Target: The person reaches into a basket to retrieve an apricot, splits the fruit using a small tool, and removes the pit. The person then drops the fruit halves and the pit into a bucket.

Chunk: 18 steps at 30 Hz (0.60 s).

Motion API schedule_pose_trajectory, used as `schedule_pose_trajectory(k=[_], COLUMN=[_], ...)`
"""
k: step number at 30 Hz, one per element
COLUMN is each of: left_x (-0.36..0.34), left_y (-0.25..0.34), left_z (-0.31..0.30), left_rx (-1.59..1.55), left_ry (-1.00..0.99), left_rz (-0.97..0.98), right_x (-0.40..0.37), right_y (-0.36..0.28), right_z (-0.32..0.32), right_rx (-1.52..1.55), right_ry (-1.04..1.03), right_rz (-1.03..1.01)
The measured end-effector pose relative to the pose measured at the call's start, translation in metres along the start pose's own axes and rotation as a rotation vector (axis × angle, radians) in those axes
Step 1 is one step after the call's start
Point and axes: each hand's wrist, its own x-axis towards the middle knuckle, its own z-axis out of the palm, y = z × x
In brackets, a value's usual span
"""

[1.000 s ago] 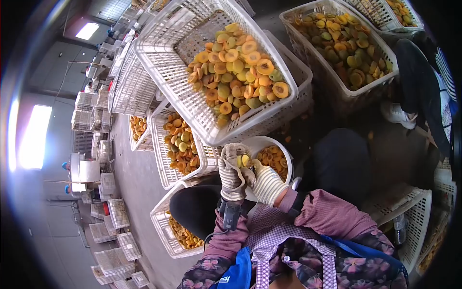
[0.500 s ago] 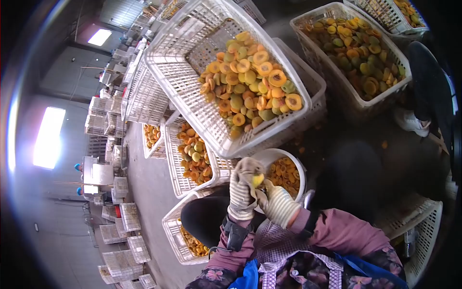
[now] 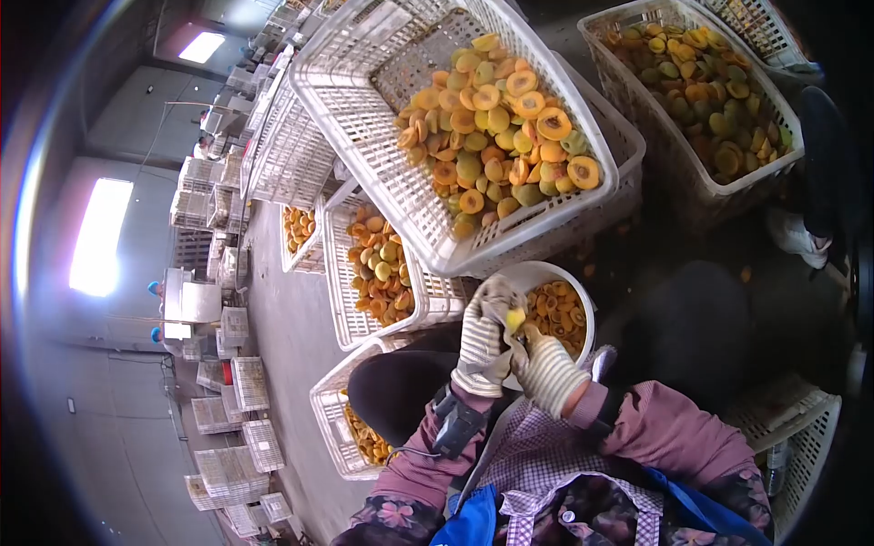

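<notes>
My left hand [image 3: 482,343], in a grey-and-white striped glove, is closed around a yellow piece of apricot [image 3: 515,320]. Pressed up against it from the right is my right hand [image 3: 552,371], also gloved, with its fingers curled in. Whether the right fingers grip a small tool or the fruit itself is hidden. Both hands are over my lap, at the near-left rim of a round white bucket [image 3: 588,320] with orange apricot halves [image 3: 555,312] inside. Beyond them a large white crate [image 3: 364,173] holds a heap of halved apricots [image 3: 496,136], tilted towards me.
More crates of apricot halves stand to the left [image 3: 339,314] and at the upper right [image 3: 719,188]. A low crate [image 3: 320,400] is by my knee. Another person's shoe [image 3: 801,238] shows at the right. At the lower right, a crate [image 3: 810,455] holds a bottle [image 3: 777,466].
The view has shifted slightly, so the crates and bucket appear further right and higher. My hands stay together at the yellow apricot piece, with only a small change of pose.
</notes>
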Motion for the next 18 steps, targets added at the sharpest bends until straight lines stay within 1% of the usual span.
schedule_pose_trajectory(k=[1, 2, 3, 4, 5, 6, 7, 8, 9, 10, 11, 12, 13, 14, 15, 16, 17, 18], left_x=[-0.008, -0.006, 0.002, 0.005, 0.004, 0.000, -0.002, 0.008, 0.013, 0.015, 0.014, 0.012, 0.011, 0.013, 0.014, 0.014, 0.012, 0.011], left_y=[0.003, 0.019, 0.013, 0.016, 0.002, -0.018, -0.027, -0.023, -0.019, -0.013, -0.017, -0.025, -0.033, -0.032, -0.031, -0.029, -0.030, -0.034], left_z=[0.009, 0.015, 0.010, 0.014, 0.016, 0.018, 0.018, 0.022, 0.023, 0.022, 0.019, 0.010, 0.001, -0.009, -0.011, -0.012, -0.008, -0.001], left_rx=[-0.262, -0.528, -0.873, -0.879, -0.928, -0.973, -0.900, -1.023, -0.874, -0.722, -0.728, -0.804, -0.869, -0.965, -1.037, -1.107, -1.110, -0.787], left_ry=[0.132, 0.264, 0.187, 0.244, 0.272, 0.311, 0.330, 0.464, 0.479, 0.497, 0.509, 0.297, 0.087, 0.005, -0.007, -0.027, -0.028, 0.129], left_rz=[-0.227, -0.454, -0.568, -0.662, -0.707, -0.753, -0.764, -0.804, -0.808, -0.813, -0.812, -0.689, -0.555, -0.608, -0.629, -0.656, -0.661, -0.646], right_x=[0.006, 0.005, 0.003, 0.002, 0.005, 0.013, 0.014, 0.017, 0.018, 0.019, 0.019, 0.019, 0.020, 0.022, 0.012, 0.014, 0.018, 0.020], right_y=[0.000, 0.012, 0.020, 0.025, 0.015, 0.031, 0.024, 0.017, 0.017, 0.021, 0.025, 0.027, 0.030, 0.023, 0.000, 0.011, 0.032, 0.037], right_z=[0.000, 0.007, 0.015, 0.021, 0.014, 0.022, 0.019, 0.015, 0.014, 0.016, 0.018, 0.019, 0.019, 0.014, -0.005, 0.003, 0.017, 0.022], right_rx=[-0.087, -0.031, -0.066, -0.103, -0.189, -0.229, -0.292, -0.354, -0.365, -0.360, -0.353, -0.361, 0.107, 0.573, 0.710, 0.712, 0.602, 0.484], right_ry=[-0.027, -0.011, 0.039, 0.092, -0.023, 0.000, -0.014, -0.022, -0.022, 0.027, 0.072, 0.062, -0.098, -0.258, -0.414, -0.413, -0.248, -0.086], right_rz=[0.072, 0.070, 0.068, 0.065, 0.199, 0.153, 0.177, 0.197, 0.191, 0.106, 0.022, 0.015, 0.105, 0.195, 0.479, 0.484, 0.283, 0.078])
